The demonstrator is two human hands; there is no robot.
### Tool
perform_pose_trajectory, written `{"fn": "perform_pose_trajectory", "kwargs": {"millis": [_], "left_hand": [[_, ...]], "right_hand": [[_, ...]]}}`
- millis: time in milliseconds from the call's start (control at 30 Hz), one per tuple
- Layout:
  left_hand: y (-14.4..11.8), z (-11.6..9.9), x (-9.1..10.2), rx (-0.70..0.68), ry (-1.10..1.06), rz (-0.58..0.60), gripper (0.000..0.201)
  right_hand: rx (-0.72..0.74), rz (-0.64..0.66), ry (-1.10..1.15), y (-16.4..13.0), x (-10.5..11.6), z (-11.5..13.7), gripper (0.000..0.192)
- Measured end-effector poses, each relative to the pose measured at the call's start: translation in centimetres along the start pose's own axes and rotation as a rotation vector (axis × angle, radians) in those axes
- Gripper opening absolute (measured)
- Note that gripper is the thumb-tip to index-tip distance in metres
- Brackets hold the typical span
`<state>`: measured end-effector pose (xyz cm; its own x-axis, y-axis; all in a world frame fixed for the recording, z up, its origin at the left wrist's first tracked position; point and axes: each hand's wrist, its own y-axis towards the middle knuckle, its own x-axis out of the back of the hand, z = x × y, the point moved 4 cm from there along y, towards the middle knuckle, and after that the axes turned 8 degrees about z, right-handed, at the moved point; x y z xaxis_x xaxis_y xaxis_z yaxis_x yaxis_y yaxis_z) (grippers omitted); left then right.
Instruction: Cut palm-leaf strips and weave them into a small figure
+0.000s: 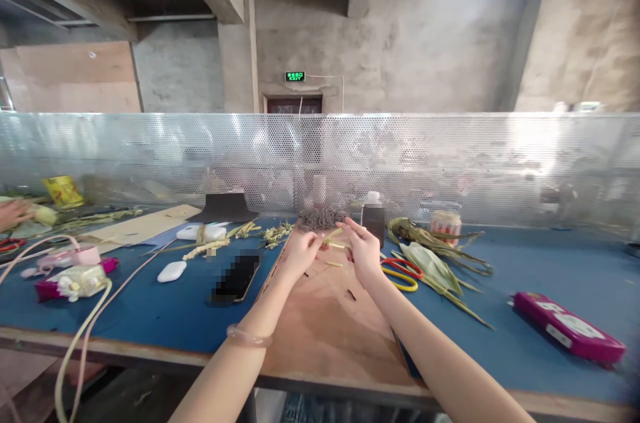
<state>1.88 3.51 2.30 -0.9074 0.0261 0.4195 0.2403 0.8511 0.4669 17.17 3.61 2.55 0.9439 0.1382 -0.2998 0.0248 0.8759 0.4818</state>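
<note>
Over a wooden board (330, 336), my left hand (303, 255) and my right hand (364, 253) come close together. Their fingertips pinch a thin pale green plant strip (334, 235) stretched between them; its ends are hidden by the fingers. Short pale pieces lie on the board, one being a cut bit of stem (334, 264), along with a dark sliver (351, 294). Just beyond my hands sits a grey heap of twisted cord-like material (323, 218). Beside my right wrist are scissors with red and yellow handles (404, 284).
Right of the board lie dried leaves (433, 266), a jar (445, 228) and a magenta case (567, 326). To the left are a phone (237, 278), a white earbud case (171, 271) and a corded pink device (75, 276). A perforated metal screen (400, 163) stands behind. Another person's hand (14, 213) shows far left.
</note>
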Motion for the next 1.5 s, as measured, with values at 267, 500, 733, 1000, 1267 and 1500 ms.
{"fn": "perform_pose_trajectory", "kwargs": {"millis": [267, 500, 733, 1000, 1267, 1500], "left_hand": [[0.3, 1.0, -0.3, 0.110, -0.161, 0.031, 0.034], [0.2, 1.2, -0.6, 0.175, -0.268, 0.043, 0.037], [0.2, 1.3, -0.5, 0.213, -0.305, 0.018, 0.037], [0.3, 1.8, -0.1, 0.199, -0.374, -0.060, 0.035], [0.4, 2.1, 0.5, 0.210, -0.519, -0.189, 0.027], [0.6, 3.1, 0.8, 0.229, -0.535, -0.199, 0.030]], "right_hand": [[-0.041, 0.018, 0.042, 0.3, 0.1, -0.7, 0.057], [-0.058, 0.005, 0.013, 0.3, 0.3, -0.8, 0.052], [-0.087, -0.017, -0.246, 0.1, 0.4, -0.4, 0.047], [-0.068, 0.078, -0.289, 0.5, 0.0, -0.7, 0.050], [-0.156, 0.354, -0.357, 0.0, -1.3, -1.6, 0.060], [-0.095, 0.418, -0.533, -0.3, -1.7, -1.6, 0.061]]}}
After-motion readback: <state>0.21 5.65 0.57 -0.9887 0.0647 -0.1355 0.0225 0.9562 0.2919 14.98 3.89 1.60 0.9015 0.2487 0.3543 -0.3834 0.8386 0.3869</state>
